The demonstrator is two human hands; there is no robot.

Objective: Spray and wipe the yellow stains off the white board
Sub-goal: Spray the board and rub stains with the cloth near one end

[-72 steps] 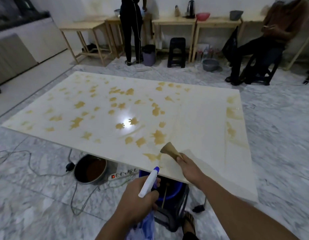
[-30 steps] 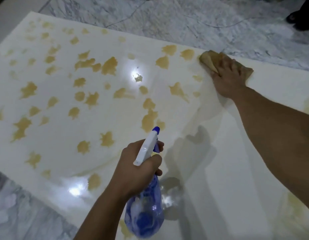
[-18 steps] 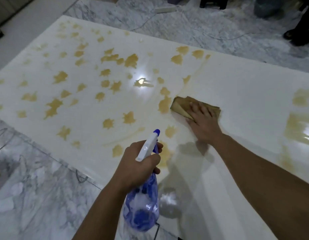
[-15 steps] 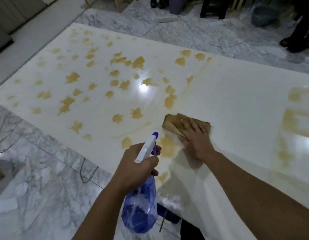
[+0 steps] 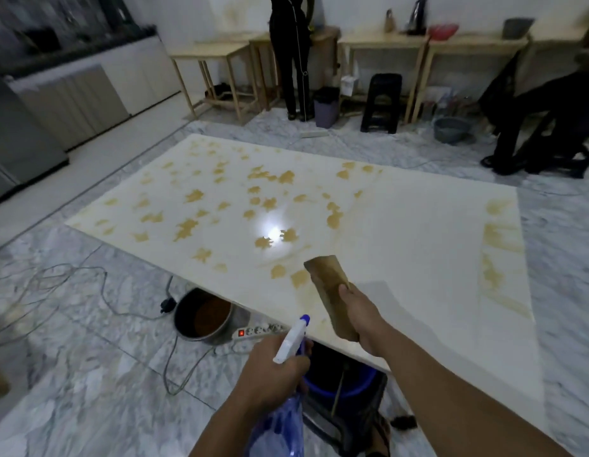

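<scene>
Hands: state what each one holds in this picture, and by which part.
Left hand grips the spray bottle at its neck; right hand holds the cloth near its lower end.

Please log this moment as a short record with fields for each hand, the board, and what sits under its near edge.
left hand: grips the spray bottle, nozzle aimed toward the board
right hand: holds the cloth, lifted above the near edge
board: many yellow stains on the left half; middle strip mostly wiped; smears by the right edge
under near edge: pot, power strip, blue bucket
</scene>
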